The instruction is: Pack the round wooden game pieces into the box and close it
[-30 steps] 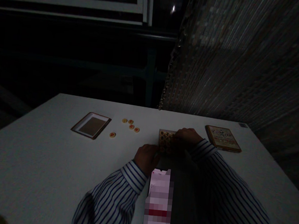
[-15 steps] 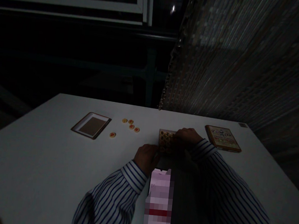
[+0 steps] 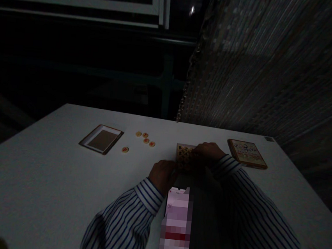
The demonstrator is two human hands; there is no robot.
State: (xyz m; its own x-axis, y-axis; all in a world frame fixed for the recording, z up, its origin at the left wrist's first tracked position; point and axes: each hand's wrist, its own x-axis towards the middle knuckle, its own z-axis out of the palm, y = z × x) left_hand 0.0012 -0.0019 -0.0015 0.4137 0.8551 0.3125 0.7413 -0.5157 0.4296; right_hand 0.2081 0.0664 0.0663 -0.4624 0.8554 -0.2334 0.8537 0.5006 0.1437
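Observation:
In the head view, a small open box [image 3: 178,146] full of round xiangqi pieces [image 3: 184,153] lies between my hands on the white table. My left hand [image 3: 162,174] is closed at its near left corner, fingers curled against the edge. Over the box's right side bends my right hand [image 3: 208,152], closed too, its fingertips lost in shadow and covering some pieces. Left of the box are several loose pieces: a red-marked piece [image 3: 151,144] in a small group, and a lone piece [image 3: 125,150] nearer to me.
An open lid or shallow tray [image 3: 104,152] lies at the table's left. A flat printed box [image 3: 248,154] is at the right. Just below my hands a lit phone [image 3: 176,198] lies on the table [image 3: 46,175]. A bead curtain [image 3: 232,76] hangs behind; the room is dark.

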